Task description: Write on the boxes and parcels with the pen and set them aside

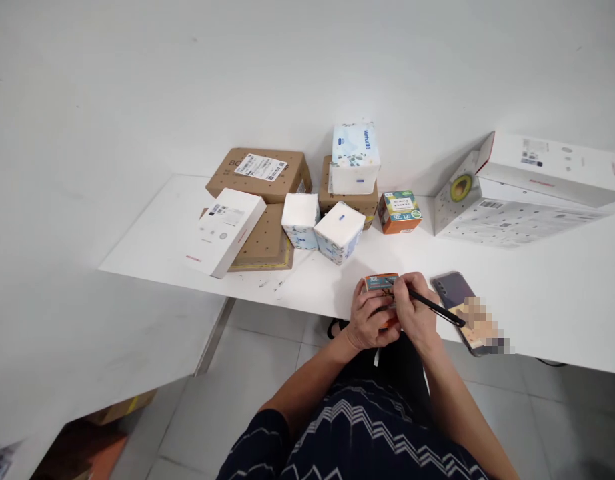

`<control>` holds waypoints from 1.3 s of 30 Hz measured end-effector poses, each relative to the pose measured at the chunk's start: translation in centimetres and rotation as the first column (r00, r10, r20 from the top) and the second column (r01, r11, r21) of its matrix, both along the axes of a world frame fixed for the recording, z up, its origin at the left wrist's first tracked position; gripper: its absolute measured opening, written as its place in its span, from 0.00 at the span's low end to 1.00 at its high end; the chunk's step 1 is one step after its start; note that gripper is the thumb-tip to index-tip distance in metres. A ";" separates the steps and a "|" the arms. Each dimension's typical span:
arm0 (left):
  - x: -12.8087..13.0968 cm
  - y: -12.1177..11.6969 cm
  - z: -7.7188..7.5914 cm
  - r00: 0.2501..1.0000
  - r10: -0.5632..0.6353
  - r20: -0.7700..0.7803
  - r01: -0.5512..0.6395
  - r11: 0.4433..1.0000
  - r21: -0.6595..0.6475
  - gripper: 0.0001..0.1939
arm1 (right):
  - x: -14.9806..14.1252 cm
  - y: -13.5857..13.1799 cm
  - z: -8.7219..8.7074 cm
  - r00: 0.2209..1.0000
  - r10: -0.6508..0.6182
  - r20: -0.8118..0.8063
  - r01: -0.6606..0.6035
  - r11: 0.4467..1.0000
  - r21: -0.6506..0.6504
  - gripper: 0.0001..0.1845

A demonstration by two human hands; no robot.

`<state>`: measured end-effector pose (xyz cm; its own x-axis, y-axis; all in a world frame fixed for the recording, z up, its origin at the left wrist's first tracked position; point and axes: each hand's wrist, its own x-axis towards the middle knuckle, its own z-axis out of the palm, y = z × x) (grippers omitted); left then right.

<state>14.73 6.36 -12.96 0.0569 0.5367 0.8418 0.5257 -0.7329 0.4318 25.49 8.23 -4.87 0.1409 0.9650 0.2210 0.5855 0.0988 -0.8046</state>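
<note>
Over the table's front edge, my left hand (370, 317) is wrapped around a small orange and teal box (380, 283). A black pen (440, 310) is gripped in my right hand (416, 307), its tip end at the upper face of the box. My fingers cover much of the box's front and sides. To the right of my right hand lies a smartphone (452, 288) in a clear case, back side up. Farther back stands another small orange and green box (400, 212).
White tissue packs (301, 223) stand mid-table, one atop a brown carton (347, 200). Left are a labelled brown carton (292, 173) and a white box (227, 233) leaning on a flatter carton (267, 247). Large white boxes (522, 207) with an avocado print stand right, against the wall.
</note>
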 end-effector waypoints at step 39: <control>0.2 0.1 -0.9 1.000 0.016 0.012 -0.015 1.000 -0.020 0.07 | 7.4 -0.9 -5.8 0.685 0.114 0.720 -0.130 0.991 -0.033 0.24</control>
<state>14.91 6.45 -13.88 0.0386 0.5539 0.8317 0.5317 -0.7161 0.4523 32.91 7.37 -10.63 -0.1873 0.9567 0.2230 0.9650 0.2216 -0.1402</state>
